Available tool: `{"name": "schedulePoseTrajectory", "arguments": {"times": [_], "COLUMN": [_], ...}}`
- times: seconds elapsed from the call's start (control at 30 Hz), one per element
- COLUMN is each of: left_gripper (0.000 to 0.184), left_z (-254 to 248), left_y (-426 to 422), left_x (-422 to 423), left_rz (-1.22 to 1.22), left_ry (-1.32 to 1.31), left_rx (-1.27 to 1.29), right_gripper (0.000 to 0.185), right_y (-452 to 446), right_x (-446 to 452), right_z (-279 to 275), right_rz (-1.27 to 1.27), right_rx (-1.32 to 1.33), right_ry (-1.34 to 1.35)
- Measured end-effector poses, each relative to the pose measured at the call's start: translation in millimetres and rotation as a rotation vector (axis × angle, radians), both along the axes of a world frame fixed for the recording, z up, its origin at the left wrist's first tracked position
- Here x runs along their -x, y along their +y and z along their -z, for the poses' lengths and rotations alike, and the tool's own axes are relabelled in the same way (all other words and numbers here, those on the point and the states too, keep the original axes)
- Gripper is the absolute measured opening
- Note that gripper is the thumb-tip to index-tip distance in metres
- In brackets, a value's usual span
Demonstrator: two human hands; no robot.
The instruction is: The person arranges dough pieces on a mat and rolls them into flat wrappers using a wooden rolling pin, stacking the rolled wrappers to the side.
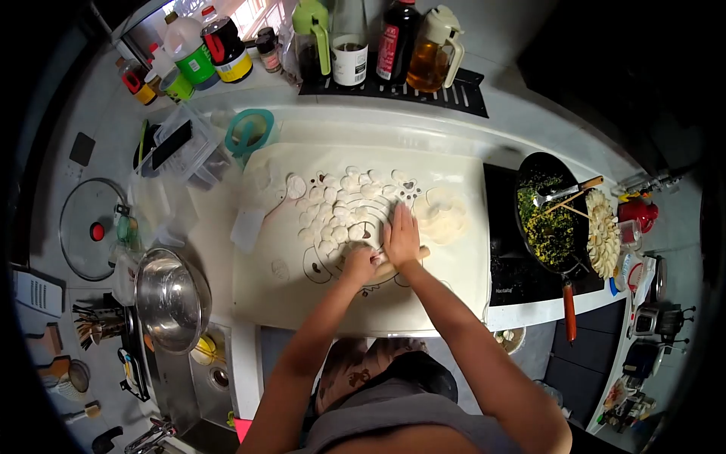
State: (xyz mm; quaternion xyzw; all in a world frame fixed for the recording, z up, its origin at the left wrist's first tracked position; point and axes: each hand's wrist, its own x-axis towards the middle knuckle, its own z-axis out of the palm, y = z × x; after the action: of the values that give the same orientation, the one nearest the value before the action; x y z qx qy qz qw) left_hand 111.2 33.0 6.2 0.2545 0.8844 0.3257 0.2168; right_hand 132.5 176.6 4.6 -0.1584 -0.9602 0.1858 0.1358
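Note:
Under the palm of my right hand (401, 236) lies a wooden rolling pin (423, 253); the fingers are stretched out flat past it. Just to the left, my left hand (361, 263) has its fingers curled together at a pale dough piece (377, 258), mostly hidden by the hand. Many small floured dough pieces (330, 214) are spread beyond my hands on the cream mat (454, 303), which has printed patterns. A pile of thin rolled wrappers (443, 217) lies to the right. At the left is a white scraper (246, 229).
On the right, a black pan (538, 163) of chopped green and yellow filling stands on the dark cooktop (514, 284), beside a plate of dumplings (603, 234). A steel bowl (172, 301) rests by the sink (172, 378). Bottles (392, 45) line the back.

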Motion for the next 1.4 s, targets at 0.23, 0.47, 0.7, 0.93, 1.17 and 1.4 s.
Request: {"name": "schedulePoseTrajectory", "arguments": {"times": [0.23, 0.47, 0.7, 0.93, 1.17, 1.4], "left_gripper": [0.015, 0.024, 0.017, 0.019, 0.018, 0.016], "left_z": [-9.1, -17.9, -14.6, 4.6, -13.0, -5.9], "left_y": [16.1, 117.7, 32.3, -24.5, 5.3, 23.5], "left_x": [-2.2, 41.4, 47.2, 45.2, 33.0, 25.3], "left_rz": [-0.044, -0.211, -0.243, -0.104, -0.369, -0.040], "left_ry": [0.057, -0.181, 0.230, 0.420, 0.331, 0.181], "left_rx": [-0.074, -0.461, -0.073, -0.019, 0.060, -0.059], "right_gripper": [0.072, 0.046, 0.041, 0.036, 0.035, 0.035], "right_y": [20.7, 39.1, 40.0, 36.2, 39.8, 47.0], "right_x": [-127.0, -154.0, -148.4, -143.8, -150.5, -158.1], "right_z": [-36.8, -23.0, -22.3, -18.8, -18.4, -26.8], "right_rz": [-0.346, -0.488, -0.474, -0.428, -0.431, -0.402], "right_rx": [0.123, 0.140, 0.160, 0.207, 0.203, 0.255], "right_ry": [-0.231, -0.077, -0.020, 0.007, -0.002, -0.037]}}
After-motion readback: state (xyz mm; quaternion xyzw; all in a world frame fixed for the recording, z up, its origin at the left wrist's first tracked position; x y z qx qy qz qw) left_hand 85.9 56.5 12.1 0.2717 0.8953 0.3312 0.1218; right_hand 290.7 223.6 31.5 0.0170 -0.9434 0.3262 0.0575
